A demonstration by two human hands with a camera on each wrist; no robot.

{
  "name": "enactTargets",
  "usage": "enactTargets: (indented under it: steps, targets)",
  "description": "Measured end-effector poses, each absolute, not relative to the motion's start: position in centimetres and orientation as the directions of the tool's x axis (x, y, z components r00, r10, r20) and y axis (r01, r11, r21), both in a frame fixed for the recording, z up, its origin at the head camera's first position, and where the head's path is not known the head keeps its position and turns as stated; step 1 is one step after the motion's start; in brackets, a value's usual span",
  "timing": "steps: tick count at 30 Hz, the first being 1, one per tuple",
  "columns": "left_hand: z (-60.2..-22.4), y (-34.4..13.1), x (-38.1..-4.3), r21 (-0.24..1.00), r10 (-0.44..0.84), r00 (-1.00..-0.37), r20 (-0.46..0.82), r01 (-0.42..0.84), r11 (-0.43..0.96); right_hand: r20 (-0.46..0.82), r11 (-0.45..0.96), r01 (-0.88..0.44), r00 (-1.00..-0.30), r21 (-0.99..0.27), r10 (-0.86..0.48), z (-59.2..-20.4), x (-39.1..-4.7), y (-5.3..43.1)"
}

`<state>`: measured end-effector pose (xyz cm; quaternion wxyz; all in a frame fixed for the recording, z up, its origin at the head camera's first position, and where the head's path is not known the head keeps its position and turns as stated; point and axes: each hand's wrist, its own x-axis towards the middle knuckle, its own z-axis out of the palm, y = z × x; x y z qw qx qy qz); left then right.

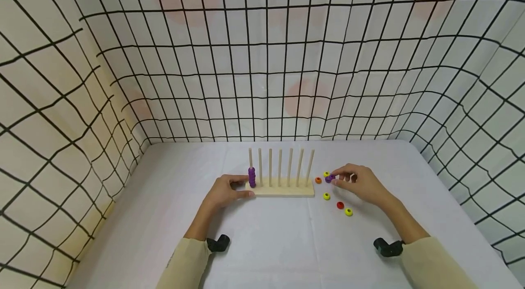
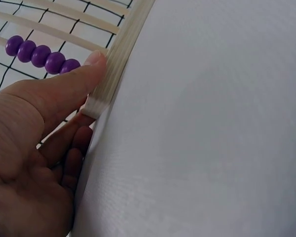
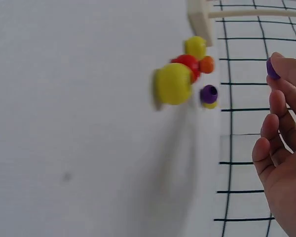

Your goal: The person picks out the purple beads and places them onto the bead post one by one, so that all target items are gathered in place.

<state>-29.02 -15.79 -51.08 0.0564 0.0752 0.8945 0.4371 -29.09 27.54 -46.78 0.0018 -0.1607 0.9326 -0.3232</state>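
A pale wooden peg board with a row of upright pegs stands on the table. Several purple beads are stacked on its leftmost peg. My left hand grips the board's left end between thumb and fingers; the left wrist view shows the thumb on the board's edge beside the purple beads. My right hand pinches a purple bead between thumb and forefinger, raised off the table right of the board. Another purple bead lies on the table below it.
Right of the board lie loose beads: an orange bead, a red bead, and yellow beads, one nearest me. A black grid net encloses the white table at the back and sides.
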Motion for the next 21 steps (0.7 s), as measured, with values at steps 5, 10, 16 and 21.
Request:
enactTargets:
  steps: [5, 10, 16, 21]
  targets:
    - [-51.1, -15.9, -28.9, 0.785, 0.181, -0.983, -0.037, 0.084, 0.613, 0.144, 0.738, -0.317, -0.946, -0.595, -0.290, -44.5, -29.5, 26.8]
    - [-51.1, -16.0, -28.8, 0.782, 0.177, -0.984, -0.030, 0.087, 0.617, 0.183, 0.719, -0.347, -0.937, -0.602, -0.298, -42.3, -30.1, 25.2]
    - [-51.0, -16.1, -28.9, 0.784, 0.192, -0.981, -0.015, 0.108, 0.612, 0.229, 0.682, -0.391, -0.919, -0.617, -0.320, -39.9, -30.6, 23.2]
    - [-51.1, -16.0, -28.8, 0.787, 0.196, -0.980, -0.007, 0.115, 0.605, 0.271, 0.670, -0.430, -0.902, -0.605, -0.335, -38.1, -30.7, 22.1]
